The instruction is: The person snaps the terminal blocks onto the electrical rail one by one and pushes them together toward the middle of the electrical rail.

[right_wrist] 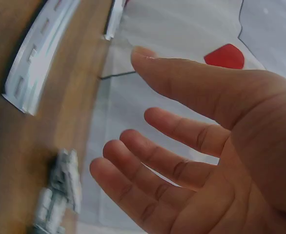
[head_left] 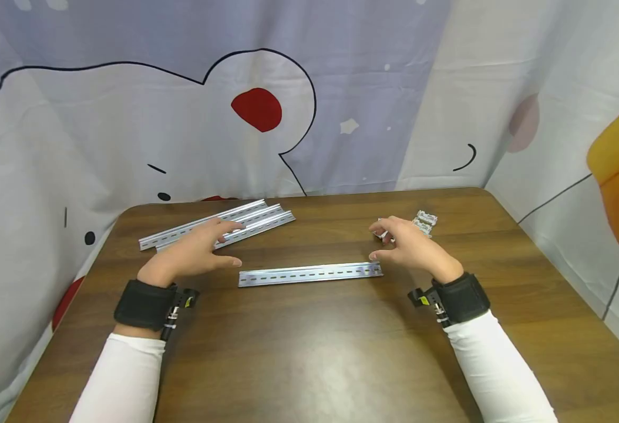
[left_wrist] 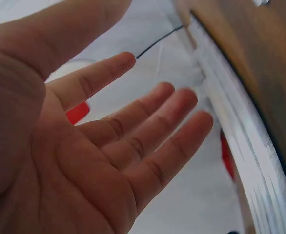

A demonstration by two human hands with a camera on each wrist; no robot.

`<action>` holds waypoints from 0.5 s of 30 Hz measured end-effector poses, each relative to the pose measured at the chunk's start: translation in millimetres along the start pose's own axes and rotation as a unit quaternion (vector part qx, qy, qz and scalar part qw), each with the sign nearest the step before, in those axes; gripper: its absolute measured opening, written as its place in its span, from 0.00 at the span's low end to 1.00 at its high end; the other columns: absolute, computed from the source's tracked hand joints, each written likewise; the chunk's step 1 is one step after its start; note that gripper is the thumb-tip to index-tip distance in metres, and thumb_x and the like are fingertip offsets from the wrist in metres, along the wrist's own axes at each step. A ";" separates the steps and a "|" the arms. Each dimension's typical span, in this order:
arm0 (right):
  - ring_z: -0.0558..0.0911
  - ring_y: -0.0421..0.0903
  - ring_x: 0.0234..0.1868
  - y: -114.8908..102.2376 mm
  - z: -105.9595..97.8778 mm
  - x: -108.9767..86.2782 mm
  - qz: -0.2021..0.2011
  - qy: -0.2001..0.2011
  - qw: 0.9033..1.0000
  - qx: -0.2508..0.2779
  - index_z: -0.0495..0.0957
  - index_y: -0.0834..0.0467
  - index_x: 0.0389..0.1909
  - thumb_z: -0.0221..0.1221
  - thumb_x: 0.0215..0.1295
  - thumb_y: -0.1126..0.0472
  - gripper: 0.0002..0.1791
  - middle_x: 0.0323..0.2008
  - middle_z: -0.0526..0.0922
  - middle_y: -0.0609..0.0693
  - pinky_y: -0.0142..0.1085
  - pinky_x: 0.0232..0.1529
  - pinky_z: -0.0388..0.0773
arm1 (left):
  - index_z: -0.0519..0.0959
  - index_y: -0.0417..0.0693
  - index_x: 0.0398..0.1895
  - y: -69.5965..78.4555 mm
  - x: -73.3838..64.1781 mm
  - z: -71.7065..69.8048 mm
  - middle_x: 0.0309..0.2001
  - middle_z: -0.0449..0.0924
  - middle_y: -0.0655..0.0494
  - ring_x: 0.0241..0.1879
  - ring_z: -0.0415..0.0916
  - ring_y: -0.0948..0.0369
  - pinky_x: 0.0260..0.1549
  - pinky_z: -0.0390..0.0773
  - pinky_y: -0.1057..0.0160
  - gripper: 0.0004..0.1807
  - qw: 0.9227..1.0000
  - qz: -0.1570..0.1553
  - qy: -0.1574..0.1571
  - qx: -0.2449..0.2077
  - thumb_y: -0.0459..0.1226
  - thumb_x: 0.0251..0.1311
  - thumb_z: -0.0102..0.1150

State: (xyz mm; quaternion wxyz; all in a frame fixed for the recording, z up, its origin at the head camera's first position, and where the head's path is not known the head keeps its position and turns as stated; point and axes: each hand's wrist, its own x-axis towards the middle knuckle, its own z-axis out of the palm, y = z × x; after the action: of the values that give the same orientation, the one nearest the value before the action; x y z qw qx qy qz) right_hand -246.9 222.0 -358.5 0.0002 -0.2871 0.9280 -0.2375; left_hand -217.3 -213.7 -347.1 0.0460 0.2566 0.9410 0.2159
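Note:
A slotted metal DIN rail lies across the middle of the table, its near end also showing in the right wrist view. My left hand hovers left of it with spread fingers, overlapping a group of similar rails behind. Those rails run down the right side of the left wrist view. Over the right end of the single rail is my right hand, fingers gently bent and holding nothing. Small pale slotted parts lie just beyond it, partly hidden by the hand; the right wrist view shows these parts below the fingertips.
The brown wooden table reaches back to a printed cloth curtain. Another curtain panel hangs along the right side. Each wrist wears a black strap with a small camera.

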 end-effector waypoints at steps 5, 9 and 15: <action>0.82 0.49 0.39 8.2 10.8 2.3 0.019 -0.053 0.998 0.024 0.80 0.64 0.48 0.73 0.51 0.61 0.24 0.40 0.84 0.57 0.41 0.41 0.79 | 0.71 0.41 0.63 4.0 8.1 17.5 0.49 0.78 0.42 0.43 0.78 0.51 0.42 0.78 0.52 0.35 0.999 0.026 -0.015 -0.012 0.42 0.53 0.72; 0.82 0.43 0.33 14.6 19.3 3.0 0.024 -0.075 0.996 0.028 0.82 0.64 0.41 0.73 0.51 0.61 0.17 0.33 0.85 0.50 0.36 0.37 0.79 | 0.75 0.40 0.57 4.6 10.5 29.6 0.44 0.80 0.44 0.40 0.78 0.54 0.39 0.78 0.55 0.29 0.999 0.021 -0.044 -0.017 0.41 0.54 0.71; 0.82 0.39 0.29 22.1 26.3 2.2 0.019 -0.071 0.997 0.034 0.85 0.60 0.35 0.71 0.54 0.63 0.09 0.28 0.85 0.45 0.32 0.33 0.79 | 0.79 0.39 0.49 0.3 13.5 45.7 0.39 0.81 0.48 0.37 0.78 0.54 0.37 0.78 0.57 0.15 0.999 0.033 -0.039 0.000 0.35 0.60 0.65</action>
State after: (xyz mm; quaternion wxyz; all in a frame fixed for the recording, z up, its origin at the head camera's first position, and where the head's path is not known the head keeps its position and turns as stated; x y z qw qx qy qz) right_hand -256.9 225.2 -391.2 0.0809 -0.2851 0.9224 -0.2477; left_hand -219.8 -189.2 -387.9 0.0757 0.2961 0.9294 0.2067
